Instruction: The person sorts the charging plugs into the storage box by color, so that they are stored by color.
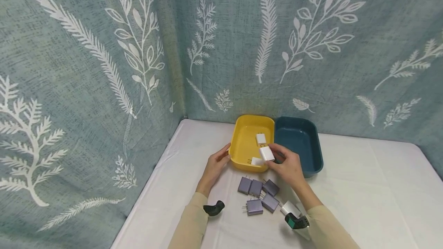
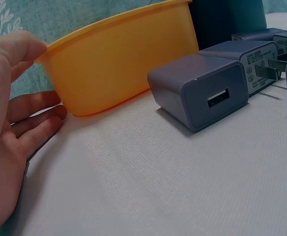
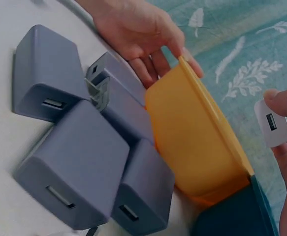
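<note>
My right hand [image 1: 288,166] pinches a white USB wall charger [image 1: 267,153] above the near right part of the yellow bin [image 1: 252,168]. Its USB port faces back toward the wrist in the right wrist view, where thumb and fingers grip its sides. Two more white chargers lie inside the bin, one white charger [image 1: 261,138] toward the back and another white charger [image 1: 257,161] by the front wall. At the bin's left side, my left hand [image 1: 214,167] holds the rim, thumb at the top edge and the other fingers low against the outer wall.
A dark blue bin [image 1: 316,153] stands against the yellow one on its right. Several purple-grey chargers [image 1: 255,206] lie in a cluster in front of the bins. A white charger [image 1: 290,208] sits under the right wrist. A patterned curtain [image 1: 221,49] hangs behind.
</note>
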Available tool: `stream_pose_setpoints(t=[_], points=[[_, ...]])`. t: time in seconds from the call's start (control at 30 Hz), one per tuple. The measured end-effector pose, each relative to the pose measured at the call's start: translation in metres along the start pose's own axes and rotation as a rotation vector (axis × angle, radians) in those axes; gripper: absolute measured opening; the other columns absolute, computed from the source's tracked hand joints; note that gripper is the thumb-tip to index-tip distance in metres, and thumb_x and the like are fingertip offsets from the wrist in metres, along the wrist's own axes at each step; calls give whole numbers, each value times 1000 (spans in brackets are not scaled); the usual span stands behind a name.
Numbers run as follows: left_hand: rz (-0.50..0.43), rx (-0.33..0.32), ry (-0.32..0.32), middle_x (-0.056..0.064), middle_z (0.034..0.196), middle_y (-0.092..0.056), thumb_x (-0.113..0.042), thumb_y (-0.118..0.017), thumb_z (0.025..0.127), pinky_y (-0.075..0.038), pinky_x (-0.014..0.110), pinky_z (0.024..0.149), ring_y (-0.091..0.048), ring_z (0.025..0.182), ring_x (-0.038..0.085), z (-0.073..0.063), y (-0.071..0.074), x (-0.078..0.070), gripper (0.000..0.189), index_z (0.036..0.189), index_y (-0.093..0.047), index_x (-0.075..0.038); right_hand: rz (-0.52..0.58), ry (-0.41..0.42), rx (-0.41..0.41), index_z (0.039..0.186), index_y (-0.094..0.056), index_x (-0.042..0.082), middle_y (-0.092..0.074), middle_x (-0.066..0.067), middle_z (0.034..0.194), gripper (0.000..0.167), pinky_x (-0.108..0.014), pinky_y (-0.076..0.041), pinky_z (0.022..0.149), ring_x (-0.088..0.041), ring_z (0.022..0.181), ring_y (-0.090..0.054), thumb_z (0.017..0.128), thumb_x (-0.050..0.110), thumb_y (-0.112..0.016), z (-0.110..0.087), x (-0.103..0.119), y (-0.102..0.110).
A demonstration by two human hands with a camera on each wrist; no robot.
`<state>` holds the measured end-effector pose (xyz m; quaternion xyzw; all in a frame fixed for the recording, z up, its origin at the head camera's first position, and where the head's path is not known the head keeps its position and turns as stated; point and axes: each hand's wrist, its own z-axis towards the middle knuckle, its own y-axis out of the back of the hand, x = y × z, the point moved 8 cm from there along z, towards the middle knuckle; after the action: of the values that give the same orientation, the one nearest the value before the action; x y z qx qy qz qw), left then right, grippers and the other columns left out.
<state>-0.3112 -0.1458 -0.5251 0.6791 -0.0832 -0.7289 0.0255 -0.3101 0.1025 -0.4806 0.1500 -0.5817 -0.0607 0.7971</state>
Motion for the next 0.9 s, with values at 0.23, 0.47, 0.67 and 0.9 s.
stream_pose_setpoints(t=[0.23, 0.47, 0.67, 0.9], points=[[2, 5, -2, 6, 150, -46, -14, -57, 97, -39, 43, 113, -48, 135, 30, 1, -1, -1, 48, 144, -48, -11, -3, 4, -18, 129, -59, -2, -60, -23, 132, 56, -39, -53, 94, -38, 120, -60, 76, -5, -77, 5, 6, 1], [13, 0, -14, 6, 150, -46, -14, -57, 97, -40, 43, 112, -48, 135, 30, 2, 0, -3, 47, 144, -48, -11, -29, -17, -33, 129, -59, 0, -60, -21, 133, 57, -44, -54, 93, -36, 120, -60, 76, -2, -78, 9, 9, 2], [13, -7, 2, 5, 150, -46, -14, -57, 97, -39, 42, 113, -48, 136, 29, 1, 0, -1, 47, 143, -49, -12, -19, -35, -29, 130, -59, 1, -58, -20, 135, 57, -45, -52, 95, -36, 122, -59, 77, -2, -78, 14, 9, -1], [16, -15, 6, 5, 150, -47, -14, -57, 97, -40, 42, 112, -48, 135, 29, 0, 1, 0, 47, 143, -50, -13, -26, -16, -31, 130, -59, 0, -58, -21, 135, 57, -44, -52, 96, -35, 123, -59, 76, -3, -78, 19, 13, -2]])
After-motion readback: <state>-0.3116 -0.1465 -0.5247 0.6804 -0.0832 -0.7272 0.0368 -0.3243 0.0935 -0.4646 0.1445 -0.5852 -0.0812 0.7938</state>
